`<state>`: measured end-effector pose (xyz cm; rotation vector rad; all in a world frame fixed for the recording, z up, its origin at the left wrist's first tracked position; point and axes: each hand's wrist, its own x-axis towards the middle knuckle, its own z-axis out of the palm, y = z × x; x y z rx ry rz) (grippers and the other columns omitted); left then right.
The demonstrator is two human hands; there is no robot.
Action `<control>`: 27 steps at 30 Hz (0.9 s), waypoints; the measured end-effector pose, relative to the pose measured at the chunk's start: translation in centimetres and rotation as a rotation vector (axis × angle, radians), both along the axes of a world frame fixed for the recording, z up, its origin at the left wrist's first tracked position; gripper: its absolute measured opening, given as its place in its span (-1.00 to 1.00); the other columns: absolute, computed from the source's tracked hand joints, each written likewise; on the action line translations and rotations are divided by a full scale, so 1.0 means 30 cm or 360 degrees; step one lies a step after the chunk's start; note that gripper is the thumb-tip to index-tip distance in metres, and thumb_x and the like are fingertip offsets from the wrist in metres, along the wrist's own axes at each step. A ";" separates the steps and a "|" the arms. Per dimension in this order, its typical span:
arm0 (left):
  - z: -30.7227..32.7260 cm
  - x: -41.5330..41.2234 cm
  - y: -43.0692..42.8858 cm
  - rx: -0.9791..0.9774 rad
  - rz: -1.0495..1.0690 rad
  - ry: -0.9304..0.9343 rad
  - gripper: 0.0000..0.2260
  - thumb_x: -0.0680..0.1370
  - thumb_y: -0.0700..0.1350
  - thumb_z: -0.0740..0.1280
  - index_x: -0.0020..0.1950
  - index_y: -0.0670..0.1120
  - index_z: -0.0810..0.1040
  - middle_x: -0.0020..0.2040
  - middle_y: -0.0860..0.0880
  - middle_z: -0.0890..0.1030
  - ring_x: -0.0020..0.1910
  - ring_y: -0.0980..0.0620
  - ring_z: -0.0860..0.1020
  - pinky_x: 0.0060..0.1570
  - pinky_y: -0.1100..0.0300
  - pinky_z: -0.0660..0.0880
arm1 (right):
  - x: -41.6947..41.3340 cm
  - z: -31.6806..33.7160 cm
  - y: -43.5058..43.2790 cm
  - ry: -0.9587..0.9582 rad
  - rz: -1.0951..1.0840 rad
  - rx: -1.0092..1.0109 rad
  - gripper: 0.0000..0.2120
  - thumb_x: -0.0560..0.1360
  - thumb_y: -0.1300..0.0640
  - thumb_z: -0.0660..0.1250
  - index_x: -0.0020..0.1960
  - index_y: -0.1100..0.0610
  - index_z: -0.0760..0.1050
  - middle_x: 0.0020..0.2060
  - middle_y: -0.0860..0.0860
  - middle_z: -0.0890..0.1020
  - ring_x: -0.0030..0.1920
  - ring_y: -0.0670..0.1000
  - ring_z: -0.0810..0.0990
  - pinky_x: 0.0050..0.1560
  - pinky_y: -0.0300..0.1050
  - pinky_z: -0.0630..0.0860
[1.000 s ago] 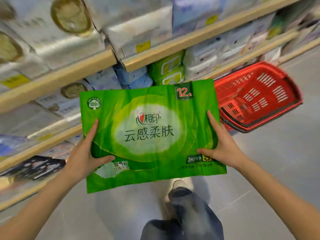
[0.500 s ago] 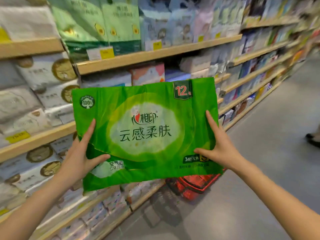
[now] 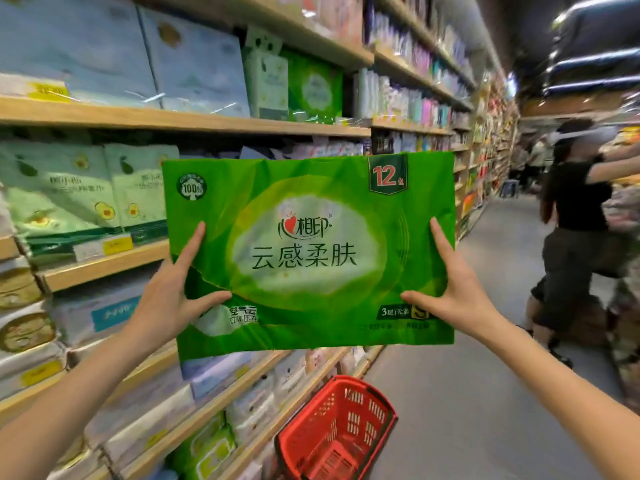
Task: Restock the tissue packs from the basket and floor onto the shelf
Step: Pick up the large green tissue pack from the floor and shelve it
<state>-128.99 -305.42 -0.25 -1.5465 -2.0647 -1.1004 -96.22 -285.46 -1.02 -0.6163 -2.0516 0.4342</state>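
A large green tissue pack (image 3: 308, 251) with a "12" label is held upright in front of me at chest height, facing the camera. My left hand (image 3: 169, 292) grips its left edge, with the thumb across the front and the forefinger pointing up. My right hand (image 3: 450, 289) grips the right edge the same way. The pack hangs in front of the wooden shelf (image 3: 207, 121) unit on the left. A matching green pack (image 3: 317, 88) stands on the upper shelf. The red basket (image 3: 363, 384) sits on the floor below the pack; no pack shows inside it.
Shelves on the left are packed with blue, pale green and white tissue packs (image 3: 86, 195). The grey aisle floor (image 3: 467, 393) runs ahead to the right. A person in black (image 3: 571, 237) stands at the right, reaching towards the opposite shelves.
Both hands have lifted the green pack from low over the floor to the upper shelves. My view has tilted up, so the basket now lies below the pack.
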 end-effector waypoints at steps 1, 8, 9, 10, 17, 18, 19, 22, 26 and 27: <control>0.016 0.013 0.045 0.0003 -0.0024 0.0016 -0.07 0.24 0.19 0.40 0.48 0.24 -0.07 0.01 -0.31 0.51 -0.04 -0.25 0.49 -0.15 -0.02 0.41 | 0.026 0.016 0.038 0.0017 -0.0019 0.0025 0.09 0.23 0.13 0.56 0.38 -0.34 -0.17 0.45 0.14 0.20 0.45 0.04 0.17 0.45 0.09 0.12; 0.119 0.152 0.413 0.0125 -0.0163 0.0090 -0.07 0.25 0.11 0.41 0.49 0.19 -0.05 0.28 -0.32 0.43 0.19 -0.26 0.44 0.10 0.02 0.36 | 0.204 0.104 0.361 0.0100 -0.0068 0.0155 0.05 0.24 0.11 0.54 0.43 -0.21 -0.12 0.42 0.15 0.22 0.36 -0.11 0.16 0.39 -0.15 0.07; 0.130 0.170 0.469 0.0143 -0.0148 0.0108 -0.07 0.25 0.11 0.41 0.49 0.18 -0.05 0.27 -0.33 0.44 0.17 -0.27 0.45 0.07 0.05 0.35 | 0.226 0.118 0.416 0.0108 -0.0075 0.0179 0.05 0.24 0.11 0.55 0.43 -0.21 -0.12 0.41 0.16 0.24 0.35 -0.11 0.17 0.38 -0.15 0.08; 0.142 0.192 0.522 0.0165 -0.0134 0.0125 -0.07 0.25 0.12 0.41 0.49 0.18 -0.06 0.25 -0.34 0.45 0.15 -0.28 0.45 0.04 0.05 0.34 | 0.248 0.132 0.469 0.0116 -0.0083 0.0198 0.05 0.23 0.11 0.55 0.42 -0.22 -0.11 0.40 0.17 0.26 0.34 -0.11 0.18 0.37 -0.15 0.09; 0.217 0.318 0.842 0.0289 -0.0134 0.0131 -0.08 0.25 0.10 0.42 0.47 0.25 -0.07 0.35 -0.31 0.37 0.32 -0.26 0.36 0.25 -0.03 0.29 | 0.358 0.219 0.786 0.0163 -0.0118 0.0284 0.05 0.22 0.09 0.55 0.43 -0.18 -0.11 0.43 0.14 0.23 0.31 -0.17 0.14 0.35 -0.17 0.07; 0.228 0.319 0.885 0.0298 -0.0118 0.0151 -0.07 0.25 0.11 0.42 0.48 0.24 -0.07 0.35 -0.31 0.37 0.33 -0.25 0.36 0.26 -0.03 0.29 | 0.364 0.227 0.827 0.0173 -0.0124 0.0296 0.05 0.22 0.09 0.55 0.43 -0.19 -0.12 0.43 0.14 0.22 0.30 -0.19 0.13 0.34 -0.18 0.07; 0.242 0.320 0.927 0.0309 -0.0111 0.0170 -0.06 0.25 0.11 0.42 0.49 0.21 -0.06 0.37 -0.30 0.36 0.34 -0.25 0.35 0.26 -0.01 0.28 | 0.367 0.234 0.872 0.0187 -0.0128 0.0302 0.05 0.22 0.09 0.55 0.42 -0.20 -0.12 0.44 0.14 0.22 0.29 -0.21 0.11 0.34 -0.19 0.06; 0.292 0.322 1.059 0.0352 -0.0083 0.0230 -0.05 0.23 0.10 0.43 0.51 0.14 -0.01 0.40 -0.28 0.34 0.36 -0.23 0.34 0.28 0.01 0.26 | 0.359 0.256 1.012 0.0246 -0.0126 0.0282 0.06 0.23 0.08 0.54 0.41 -0.24 -0.15 0.44 0.17 0.20 0.37 -0.11 0.11 0.39 -0.08 0.04; 0.354 0.304 1.247 0.0412 -0.0058 0.0278 -0.04 0.23 0.11 0.43 0.49 0.23 -0.06 0.43 -0.26 0.30 0.39 -0.20 0.30 0.30 0.07 0.20 | 0.316 0.285 1.220 0.0312 -0.0155 0.0287 0.06 0.23 0.10 0.55 0.39 -0.24 -0.17 0.42 0.20 0.24 0.43 0.14 0.19 0.37 0.02 0.10; 0.368 0.299 1.299 0.0427 -0.0058 0.0278 -0.05 0.23 0.10 0.43 0.48 0.24 -0.06 0.44 -0.25 0.29 0.40 -0.19 0.29 0.30 0.10 0.19 | 0.303 0.295 1.278 0.0325 -0.0145 0.0295 0.06 0.23 0.10 0.55 0.39 -0.24 -0.17 0.42 0.19 0.24 0.43 0.13 0.18 0.36 -0.02 0.09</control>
